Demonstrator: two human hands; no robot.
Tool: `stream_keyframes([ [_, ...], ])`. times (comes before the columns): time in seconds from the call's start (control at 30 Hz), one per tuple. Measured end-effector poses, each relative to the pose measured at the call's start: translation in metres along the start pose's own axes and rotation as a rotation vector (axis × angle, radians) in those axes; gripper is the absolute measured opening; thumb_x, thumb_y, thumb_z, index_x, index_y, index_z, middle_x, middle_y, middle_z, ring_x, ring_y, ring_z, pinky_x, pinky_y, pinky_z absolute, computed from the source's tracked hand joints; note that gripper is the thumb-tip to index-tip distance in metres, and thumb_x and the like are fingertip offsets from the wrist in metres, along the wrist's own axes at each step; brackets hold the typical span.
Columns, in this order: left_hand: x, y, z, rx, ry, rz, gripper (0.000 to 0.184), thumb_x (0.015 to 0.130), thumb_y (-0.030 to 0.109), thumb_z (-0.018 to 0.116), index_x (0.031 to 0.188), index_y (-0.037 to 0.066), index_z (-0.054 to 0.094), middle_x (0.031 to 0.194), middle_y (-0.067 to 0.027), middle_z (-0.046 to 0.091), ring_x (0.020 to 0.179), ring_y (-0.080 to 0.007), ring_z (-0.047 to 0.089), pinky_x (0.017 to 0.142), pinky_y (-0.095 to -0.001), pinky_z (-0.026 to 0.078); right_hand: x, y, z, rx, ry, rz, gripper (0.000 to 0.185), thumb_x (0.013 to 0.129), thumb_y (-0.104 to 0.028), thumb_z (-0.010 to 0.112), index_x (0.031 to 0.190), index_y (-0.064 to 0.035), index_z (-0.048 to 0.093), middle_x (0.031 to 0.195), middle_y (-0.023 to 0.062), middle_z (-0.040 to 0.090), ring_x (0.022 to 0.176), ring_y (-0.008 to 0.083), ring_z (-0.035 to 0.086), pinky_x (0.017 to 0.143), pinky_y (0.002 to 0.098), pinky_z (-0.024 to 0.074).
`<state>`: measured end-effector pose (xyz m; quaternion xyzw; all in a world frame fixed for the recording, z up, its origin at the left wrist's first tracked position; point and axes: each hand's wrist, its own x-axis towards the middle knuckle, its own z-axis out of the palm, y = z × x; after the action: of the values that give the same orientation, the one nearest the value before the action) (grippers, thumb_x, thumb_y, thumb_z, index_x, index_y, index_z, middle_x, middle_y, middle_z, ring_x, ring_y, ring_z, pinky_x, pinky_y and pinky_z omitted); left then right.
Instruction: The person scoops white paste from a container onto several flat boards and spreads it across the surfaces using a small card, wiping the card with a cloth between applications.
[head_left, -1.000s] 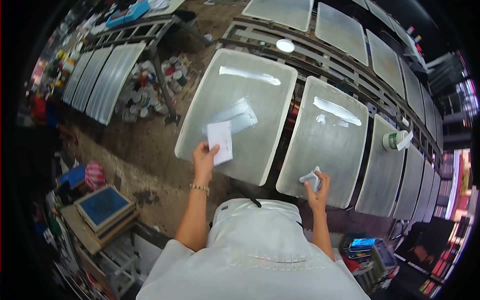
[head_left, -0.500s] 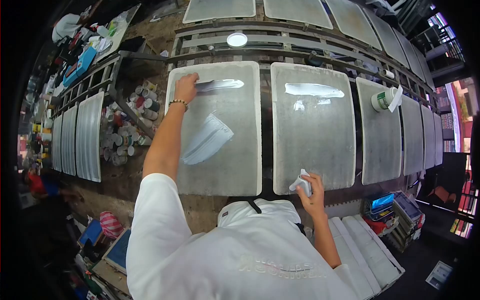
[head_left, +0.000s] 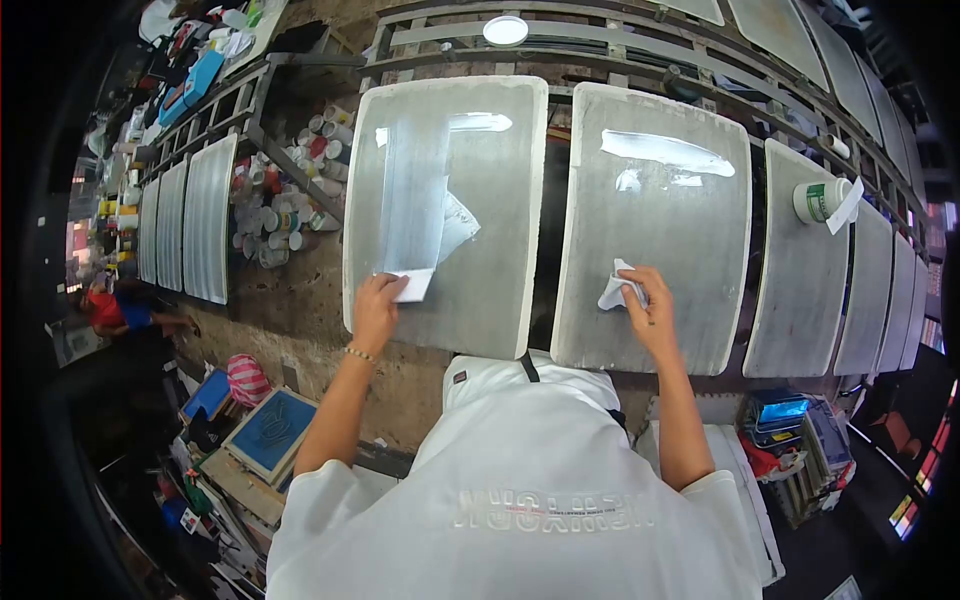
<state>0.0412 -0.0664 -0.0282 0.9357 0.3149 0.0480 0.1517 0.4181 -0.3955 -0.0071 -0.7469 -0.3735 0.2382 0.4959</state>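
White card (head_left: 415,288) in pinching left fingers (head_left: 386,284), wad (head_left: 613,291) between right fingers (head_left: 647,279), panel (head_left: 495,280) bare toward right edge (head_left: 532,220)

Grey boards (head_left: 695,240), white smears (head_left: 668,152), tub (head_left: 815,203) on top

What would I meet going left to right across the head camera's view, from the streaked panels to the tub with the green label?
Streaked panels → pile of containers → left hand holding a white card → right hand holding a crumpled white piece → tub with the green label.
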Motion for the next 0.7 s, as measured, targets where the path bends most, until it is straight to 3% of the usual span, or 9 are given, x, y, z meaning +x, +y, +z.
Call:
stream_keyframes([
  [0.03,0.000,0.004,-0.007,0.007,-0.091,-0.030,0.048,0.075,-0.007,0.062,0.118,0.011,0.075,0.113,-0.0156,0.068,0.111,-0.0356,0.060,0.095,-0.0468,0.049,0.001,-0.003,-0.001,0.000,-0.001,0.006,0.024,0.094,-0.004,0.064,0.116,-0.0021,0.071,0.114,0.0180,0.067,0.105,0.0317,0.066,0.094,0.0370,0.0496],
  [0.07,0.020,0.003,-0.006,-0.002,-0.022,0.030,0.046,0.077,-0.006,0.062,0.118,0.011,0.075,0.112,-0.0156,0.068,0.110,-0.0356,0.061,0.095,-0.0462,0.049,0.002,-0.006,-0.001,0.000,-0.009,0.024,0.026,0.094,-0.004,0.064,0.120,-0.0016,0.069,0.114,0.0184,0.067,0.105,0.0326,0.066,0.094,0.0375,0.0500],
  [0.17,0.169,0.030,-0.021,0.053,0.114,0.227,0.038,0.083,-0.002,0.057,0.113,0.010,0.076,0.108,-0.0154,0.068,0.102,-0.0358,0.064,0.088,-0.0466,0.052,0.005,-0.014,0.010,-0.011,0.005,0.062,0.033,0.093,-0.005,0.065,0.125,-0.0007,0.065,0.113,0.0194,0.068,0.105,0.0340,0.066,0.094,0.0387,0.0504],
  [0.27,0.297,0.036,0.010,0.060,0.287,0.333,0.034,0.082,0.001,0.058,0.107,0.012,0.078,0.100,-0.0130,0.069,0.093,-0.0341,0.065,0.083,-0.0465,0.053,0.004,-0.020,0.019,-0.087,0.021,0.068,0.037,0.092,-0.006,0.067,0.128,-0.0003,0.063,0.114,0.0210,0.069,0.107,0.0349,0.067,0.096,0.0397,0.0503],
  [0.37,0.337,0.045,0.027,0.039,0.108,0.281,0.034,0.082,0.002,0.058,0.107,0.014,0.078,0.098,-0.0124,0.070,0.093,-0.0333,0.065,0.082,-0.0458,0.053,-0.008,-0.017,0.022,-0.128,0.028,0.084,0.038,0.091,-0.006,0.067,0.128,-0.0001,0.063,0.114,0.0223,0.070,0.108,0.0351,0.067,0.098,0.0396,0.0501],
  [0.43,0.303,0.043,0.040,0.058,0.126,0.314,0.034,0.083,0.003,0.058,0.109,0.014,0.078,0.099,-0.0120,0.071,0.095,-0.0330,0.066,0.082,-0.0455,0.052,-0.030,-0.011,0.030,-0.095,0.054,0.144,0.037,0.091,-0.006,0.067,0.128,0.0002,0.063,0.114,0.0227,0.070,0.109,0.0348,0.068,0.098,0.0392,0.0500],
  [0.5,0.249,0.051,0.041,0.045,0.139,0.316,0.034,0.084,0.003,0.058,0.110,0.012,0.077,0.102,-0.0112,0.072,0.097,-0.0323,0.066,0.083,-0.0453,0.052,-0.037,-0.002,0.033,-0.061,0.103,0.253,0.039,0.092,-0.004,0.068,0.130,0.0006,0.062,0.116,0.0153,0.068,0.109,0.0221,0.064,0.098,0.0340,0.0478],
  [0.6,0.097,0.062,0.040,-0.112,0.111,0.290,0.036,0.077,0.000,0.059,0.109,0.006,0.075,0.110,-0.0127,0.072,0.100,-0.0328,0.064,0.089,-0.0449,0.048,-0.048,-0.003,0.039,0.038,0.191,0.284,0.036,0.092,-0.005,0.067,0.127,0.0018,0.063,0.118,0.0173,0.070,0.112,0.0263,0.066,0.099,0.0372,0.0489],
  [0.7,0.020,0.074,-0.001,-0.099,-0.104,0.197,0.037,0.076,-0.003,0.061,0.108,0.007,0.077,0.110,-0.0128,0.072,0.102,-0.0329,0.064,0.092,-0.0453,0.049,-0.051,-0.005,0.037,0.041,0.220,0.310,0.036,0.092,-0.004,0.067,0.127,0.0013,0.064,0.120,0.0161,0.068,0.113,0.0235,0.064,0.099,0.0362,0.0480],
])
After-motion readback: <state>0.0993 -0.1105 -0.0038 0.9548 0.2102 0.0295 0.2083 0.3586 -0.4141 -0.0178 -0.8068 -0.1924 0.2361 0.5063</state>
